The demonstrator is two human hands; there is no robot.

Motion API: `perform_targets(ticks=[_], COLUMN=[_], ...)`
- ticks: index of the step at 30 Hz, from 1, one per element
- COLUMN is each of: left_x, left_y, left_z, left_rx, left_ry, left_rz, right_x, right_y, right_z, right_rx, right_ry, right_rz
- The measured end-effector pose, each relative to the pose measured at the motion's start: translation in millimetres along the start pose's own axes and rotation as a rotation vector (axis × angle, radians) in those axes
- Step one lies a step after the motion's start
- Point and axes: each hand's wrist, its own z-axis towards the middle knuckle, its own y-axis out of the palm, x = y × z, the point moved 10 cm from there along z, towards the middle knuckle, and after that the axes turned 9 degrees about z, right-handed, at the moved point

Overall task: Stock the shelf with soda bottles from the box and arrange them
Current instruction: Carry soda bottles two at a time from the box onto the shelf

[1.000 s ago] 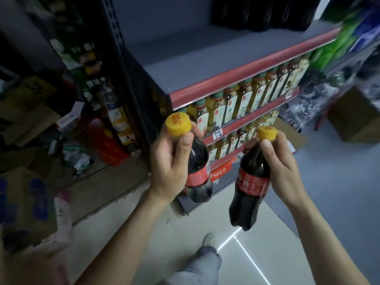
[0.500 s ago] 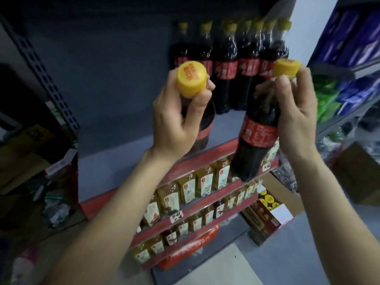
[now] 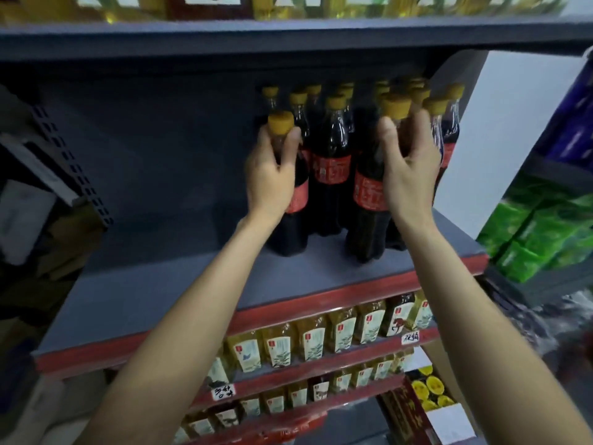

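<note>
Left hand (image 3: 268, 178) grip: fingers curled round neck of soda bottle (image 3: 290, 187), base down on shelf (image 3: 179, 284). Right hand (image 3: 409, 168) grip: wrapped round second soda bottle (image 3: 369, 200), base also on shelf. Both stand just in front of stocked cluster (image 3: 333, 162) at right rear. Judgement: 2 bottles placed, not released; left half of shelf bare, so stocking far from complete. Box not identifiable.

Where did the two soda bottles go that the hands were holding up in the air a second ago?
Both went up and forward onto the grey shelf. The left bottle and right bottle now stand there in front of the other cola bottles. The left hand and right hand still hold them near the necks; neither has let go. The tea bottles below stayed put.
</note>
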Motion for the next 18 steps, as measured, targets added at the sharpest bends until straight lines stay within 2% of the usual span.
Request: perform_targets(ticks=[7,11,18], left_x=[-33,-43,-42], left_y=[31,32,42], left_z=[28,30,17], left_rx=[0.016,0.063,-0.035], left_ry=[-0.161,-0.211,-0.173], left_rz=[0.095,0.081,0.164], right_x=[40,38,25], right_y=[14,21,21], right_z=[21,19,-9], right_rx=[-0.018,-0.033,-0.113], right_ry=[0.071,-0.046,-0.271], right_rz=[-0.011,-0.095,-0.340])
